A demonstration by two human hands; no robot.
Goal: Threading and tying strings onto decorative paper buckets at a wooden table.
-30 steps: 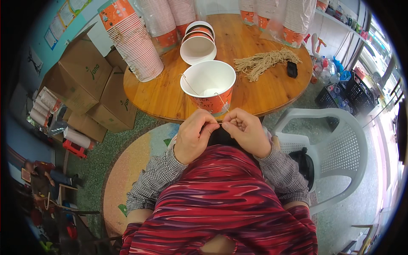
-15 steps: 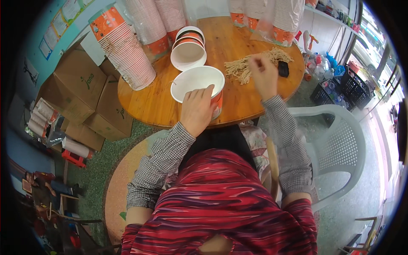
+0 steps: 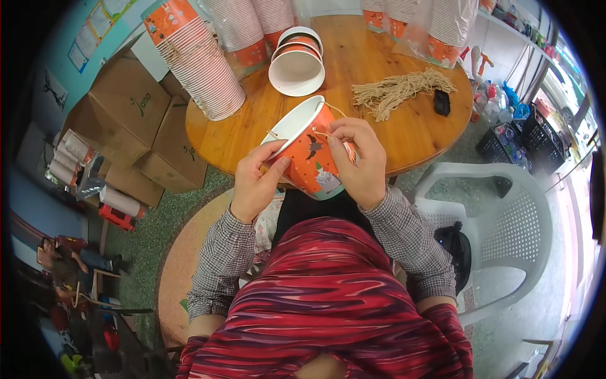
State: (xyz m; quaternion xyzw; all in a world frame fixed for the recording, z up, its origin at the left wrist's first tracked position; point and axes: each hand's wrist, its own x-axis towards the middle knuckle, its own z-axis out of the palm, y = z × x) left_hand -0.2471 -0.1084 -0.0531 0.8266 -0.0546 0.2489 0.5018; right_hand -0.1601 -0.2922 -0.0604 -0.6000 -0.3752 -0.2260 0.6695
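An orange paper bucket [image 3: 305, 160] with a bat and ghost print is tilted at the table's near edge, its white mouth toward the upper left. My left hand [image 3: 257, 179] is closed on its left side, thumb on the outer wall. My right hand [image 3: 361, 159] pinches a tan cord [image 3: 336, 110] at the right side; the cord runs up over the rim, and a short end pokes through the wall by my thumb. Another bit of cord shows at the rim's left. Farther back lies a loose bundle of tan cords [image 3: 401, 92].
Nested buckets [image 3: 298, 71] lie on their side on the wooden table [image 3: 344, 47]. A tall bucket stack [image 3: 201, 76] leans at the left, more bagged stacks behind. A black object [image 3: 442, 102] sits by the cords. Cardboard boxes [image 3: 123, 104] and a plastic chair [image 3: 514, 215] flank the table.
My right hand has come from the cord bundle to the bucket with a cord. My left hand has shifted to the bucket's left side, and the bucket is now tilted with its print showing.
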